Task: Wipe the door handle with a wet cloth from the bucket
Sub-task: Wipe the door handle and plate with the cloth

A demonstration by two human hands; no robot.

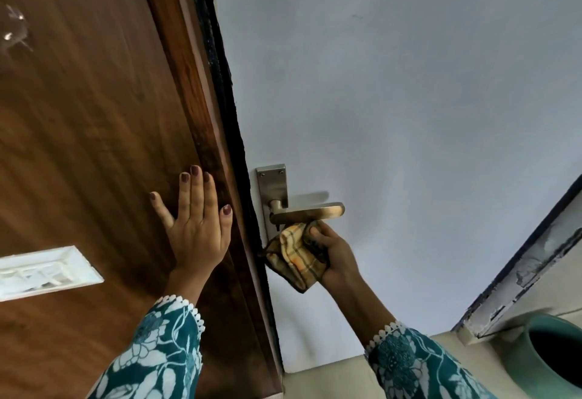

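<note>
Teal floral sleeves (157, 351) closest, lace-edged at the cuffs. Left hand (196, 225) spread flat, fingers open, against the brown wooden door (78, 146). Right hand (333, 250) clenched around a bunched yellow-and-orange checked cloth (294, 255), pressed up beneath the lever of the brushed-metal door handle (307, 211). Teal bucket (548, 357) low, beyond the right hand.

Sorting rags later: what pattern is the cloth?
Yellow-and-cream checked cloth with dark lines, best in the head view.

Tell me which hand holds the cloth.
The right hand, just under the door handle, grips the checked cloth. The left hand lies flat and empty on the door.
</note>
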